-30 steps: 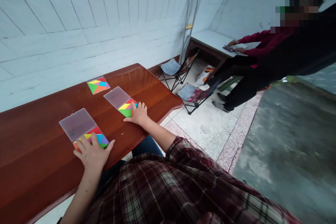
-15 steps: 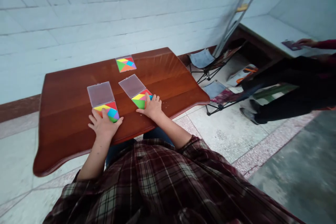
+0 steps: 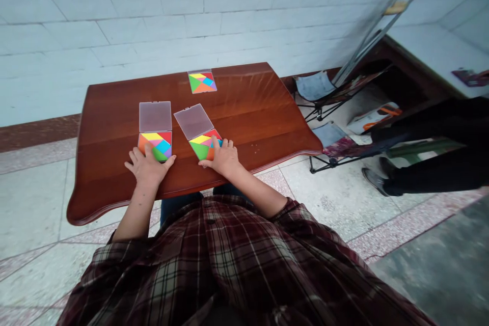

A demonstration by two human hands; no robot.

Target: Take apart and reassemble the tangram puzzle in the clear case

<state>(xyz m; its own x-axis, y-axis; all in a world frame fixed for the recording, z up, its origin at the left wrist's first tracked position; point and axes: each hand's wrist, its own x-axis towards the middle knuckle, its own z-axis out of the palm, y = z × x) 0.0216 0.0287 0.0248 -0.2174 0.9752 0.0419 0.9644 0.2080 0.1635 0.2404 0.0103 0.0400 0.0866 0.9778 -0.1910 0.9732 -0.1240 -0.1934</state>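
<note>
Two tangram sets lie side by side on the brown wooden table point(image 3: 263, 112), their clear lids folded back away from me. Over the lower left corner of the left tangram set point(image 3: 162, 143) rests my left hand point(image 3: 147, 168), fingers spread and thumb along its near edge. My right hand point(image 3: 225, 157) lies spread on the right part of the slanted right tangram set point(image 3: 200, 146), covering some coloured pieces. Neither hand grasps anything. A third tangram set point(image 3: 202, 82) lies flat near the table's far edge, apart from both hands.
A white tiled wall point(image 3: 153, 30) stands behind the table. To the right are folding stools point(image 3: 315, 85), a crutch point(image 3: 367, 51) and a bag point(image 3: 376, 117) on the floor. Another person's dark-clad legs point(image 3: 431, 163) are at the far right, beside a white counter point(image 3: 439, 51).
My view has turned, so the table appears straighter and further right. Both hands remain spread on the two near tangram sets. The other person's hand has left the view.
</note>
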